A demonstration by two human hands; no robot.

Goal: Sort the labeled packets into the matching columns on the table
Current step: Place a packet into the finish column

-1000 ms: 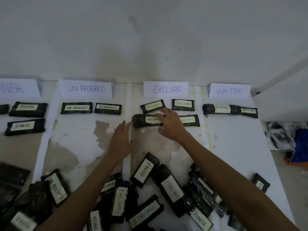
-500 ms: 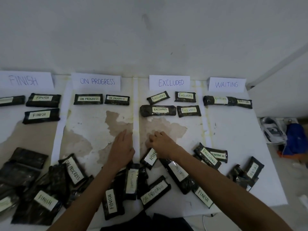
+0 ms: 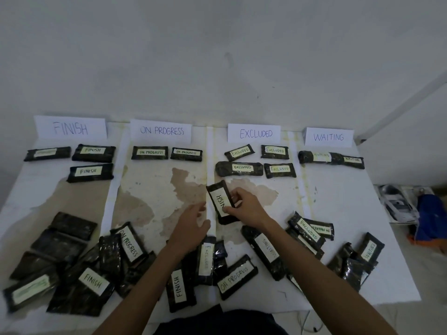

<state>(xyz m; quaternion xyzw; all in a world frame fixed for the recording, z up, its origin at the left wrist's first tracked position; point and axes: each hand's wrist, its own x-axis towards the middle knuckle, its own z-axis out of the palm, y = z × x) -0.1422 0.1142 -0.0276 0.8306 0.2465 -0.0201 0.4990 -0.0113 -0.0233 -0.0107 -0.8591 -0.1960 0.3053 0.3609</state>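
My right hand (image 3: 244, 206) grips a dark packet labelled FINISH (image 3: 219, 200) and holds it upright above the table's middle. Just left of it, my left hand (image 3: 192, 224) hovers with fingers relaxed, holding nothing. Four paper signs stand along the wall: FINISH (image 3: 70, 128), ON PROGRESS (image 3: 161, 130), EXCLUDED (image 3: 255, 133), WAITING (image 3: 328, 137). Sorted packets lie below each sign: three under FINISH (image 3: 90, 170), two under ON PROGRESS (image 3: 150, 152), several under EXCLUDED (image 3: 242, 167), two under WAITING (image 3: 319, 156).
Unsorted packets lie heaped along the near edge: a pile at the left (image 3: 93, 284), ON PROGRESS (image 3: 235, 276) and WAITING (image 3: 266, 252) packets in the middle, more at the right (image 3: 367, 250). White tape strips (image 3: 107, 209) divide the columns. Shoes (image 3: 396, 205) lie on the floor at the right.
My right hand drew back from the EXCLUDED row to the heap, took hold of a FINISH packet and lifted it. My left hand slid back towards me slightly.
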